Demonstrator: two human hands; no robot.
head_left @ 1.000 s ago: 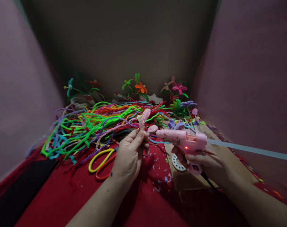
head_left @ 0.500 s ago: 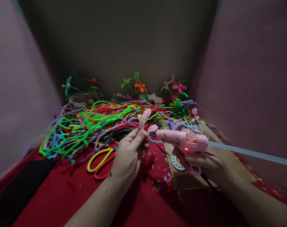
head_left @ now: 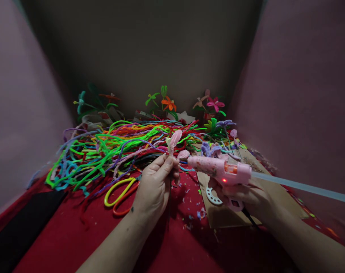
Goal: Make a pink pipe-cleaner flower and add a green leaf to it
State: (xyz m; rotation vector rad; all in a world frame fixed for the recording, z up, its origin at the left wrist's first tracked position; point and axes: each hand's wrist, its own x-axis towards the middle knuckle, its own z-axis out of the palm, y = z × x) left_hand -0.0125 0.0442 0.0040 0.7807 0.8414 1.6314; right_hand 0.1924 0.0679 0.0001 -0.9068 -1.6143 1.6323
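Two hands meet over the red cloth (head_left: 75, 235), each closed on its own thing. The left hand (head_left: 156, 185) pinches the stem of a pale pink pipe-cleaner flower (head_left: 174, 141) between thumb and fingertips, with the petals standing at 12 o'clock from the knuckles. At 3 o'clock of that flower, the right hand (head_left: 246, 197) is wrapped round the grip of a pink glue gun (head_left: 220, 170). Its nozzle points at the flower's base, just beside it; whether they touch cannot be told. A red light glows on the gun, and a pale glue stick (head_left: 303, 186) juts from its back toward 3 o'clock. Under the gun lies a cardboard sheet (head_left: 231, 218) bearing a white ring (head_left: 211, 196). At 9 o'clock of the left hand lie scissors (head_left: 119, 194) with yellow and orange loops. Toward 10 o'clock is a tangled heap of coloured pipe cleaners (head_left: 110, 146). Finished flowers (head_left: 169, 103) stand at 12 o'clock against the wall.
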